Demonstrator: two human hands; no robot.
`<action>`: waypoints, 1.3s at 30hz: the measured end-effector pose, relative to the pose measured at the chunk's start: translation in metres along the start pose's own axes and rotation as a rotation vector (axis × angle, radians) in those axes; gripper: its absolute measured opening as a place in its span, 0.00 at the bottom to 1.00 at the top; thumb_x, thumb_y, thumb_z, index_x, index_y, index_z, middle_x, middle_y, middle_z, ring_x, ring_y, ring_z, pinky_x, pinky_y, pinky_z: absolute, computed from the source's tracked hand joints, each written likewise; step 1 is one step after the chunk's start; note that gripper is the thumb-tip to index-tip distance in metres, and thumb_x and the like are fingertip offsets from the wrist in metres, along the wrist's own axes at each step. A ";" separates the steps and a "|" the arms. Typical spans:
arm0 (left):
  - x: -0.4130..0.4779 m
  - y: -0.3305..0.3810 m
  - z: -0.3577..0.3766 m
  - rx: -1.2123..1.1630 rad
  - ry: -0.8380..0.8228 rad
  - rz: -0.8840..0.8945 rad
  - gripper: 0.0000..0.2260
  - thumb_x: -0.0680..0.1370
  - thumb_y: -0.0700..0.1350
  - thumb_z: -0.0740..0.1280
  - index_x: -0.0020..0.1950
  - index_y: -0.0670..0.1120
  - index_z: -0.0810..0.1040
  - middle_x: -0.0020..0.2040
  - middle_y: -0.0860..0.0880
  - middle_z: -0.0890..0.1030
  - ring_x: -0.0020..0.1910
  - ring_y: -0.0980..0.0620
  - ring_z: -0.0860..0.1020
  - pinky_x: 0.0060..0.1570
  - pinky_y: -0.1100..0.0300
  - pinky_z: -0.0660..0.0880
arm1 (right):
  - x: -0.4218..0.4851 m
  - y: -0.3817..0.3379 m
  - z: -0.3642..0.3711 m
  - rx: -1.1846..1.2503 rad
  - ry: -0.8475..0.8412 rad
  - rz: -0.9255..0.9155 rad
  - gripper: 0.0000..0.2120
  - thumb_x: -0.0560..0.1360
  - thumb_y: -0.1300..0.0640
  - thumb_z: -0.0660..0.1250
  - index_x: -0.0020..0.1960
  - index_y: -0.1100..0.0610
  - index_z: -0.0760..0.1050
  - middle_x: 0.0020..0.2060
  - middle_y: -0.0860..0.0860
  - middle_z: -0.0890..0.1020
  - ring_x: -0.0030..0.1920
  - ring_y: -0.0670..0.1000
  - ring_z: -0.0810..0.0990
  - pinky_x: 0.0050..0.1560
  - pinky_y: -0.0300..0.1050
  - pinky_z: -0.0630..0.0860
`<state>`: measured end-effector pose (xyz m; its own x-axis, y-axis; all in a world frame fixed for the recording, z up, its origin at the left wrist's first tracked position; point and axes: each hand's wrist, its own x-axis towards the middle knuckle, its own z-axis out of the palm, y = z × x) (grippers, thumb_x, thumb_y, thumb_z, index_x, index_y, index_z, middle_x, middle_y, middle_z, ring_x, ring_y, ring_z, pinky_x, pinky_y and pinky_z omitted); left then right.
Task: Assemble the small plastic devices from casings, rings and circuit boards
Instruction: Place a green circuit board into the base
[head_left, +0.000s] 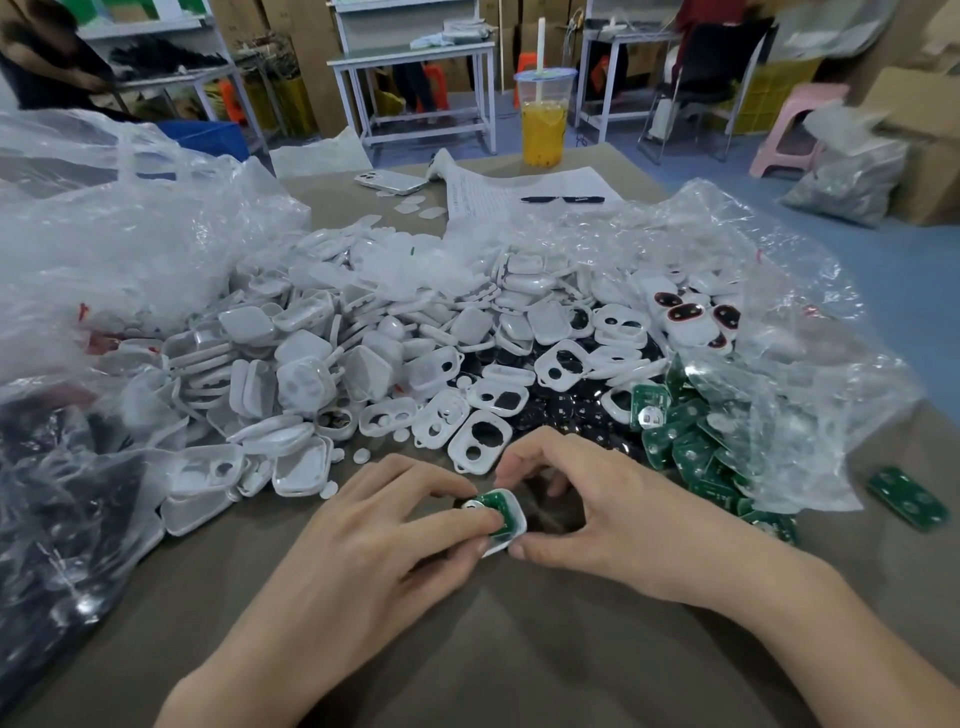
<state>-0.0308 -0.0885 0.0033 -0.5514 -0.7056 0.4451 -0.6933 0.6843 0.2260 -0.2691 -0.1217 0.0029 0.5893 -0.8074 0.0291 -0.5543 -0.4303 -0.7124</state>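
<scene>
Both hands, left hand (363, 535) and right hand (613, 514), pinch white casing (511, 519)

Blue floor (909, 270). White metal-framed workbenches (410, 52) stand beyond the table's (467, 649) far edge, cardboard cartons (306, 31) stacked behind them. Black chair (722, 62) and pink plastic stool (800, 111) off its far right corner.

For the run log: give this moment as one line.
step: board into casing | left hand: pinches board | right hand: pinches casing

White casings (363, 332), green circuit boards (691, 447) (silver dots), orange drink (544, 132), brown table (467, 649)
</scene>
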 end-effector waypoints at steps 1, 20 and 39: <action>0.000 0.001 0.000 -0.005 -0.008 -0.003 0.09 0.80 0.52 0.67 0.55 0.55 0.86 0.55 0.55 0.81 0.51 0.54 0.78 0.50 0.56 0.77 | 0.000 0.000 0.000 0.001 0.001 -0.001 0.20 0.74 0.42 0.73 0.60 0.35 0.66 0.59 0.30 0.73 0.62 0.34 0.69 0.56 0.26 0.65; 0.001 0.008 -0.004 -0.057 -0.074 -0.095 0.12 0.81 0.53 0.64 0.57 0.53 0.85 0.54 0.55 0.81 0.51 0.51 0.78 0.52 0.55 0.77 | 0.001 -0.002 0.001 -0.013 0.014 0.001 0.18 0.73 0.43 0.74 0.57 0.36 0.69 0.56 0.26 0.71 0.58 0.33 0.69 0.51 0.25 0.65; 0.000 0.004 0.004 -0.028 -0.070 -0.078 0.11 0.82 0.53 0.64 0.59 0.54 0.84 0.55 0.56 0.80 0.51 0.52 0.77 0.52 0.56 0.75 | 0.002 0.000 0.002 -0.003 0.018 0.026 0.19 0.72 0.41 0.74 0.58 0.35 0.69 0.57 0.29 0.73 0.58 0.30 0.69 0.51 0.23 0.64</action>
<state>-0.0352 -0.0866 0.0006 -0.5280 -0.7671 0.3644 -0.7224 0.6313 0.2821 -0.2664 -0.1224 0.0014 0.5639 -0.8255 0.0227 -0.5716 -0.4100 -0.7108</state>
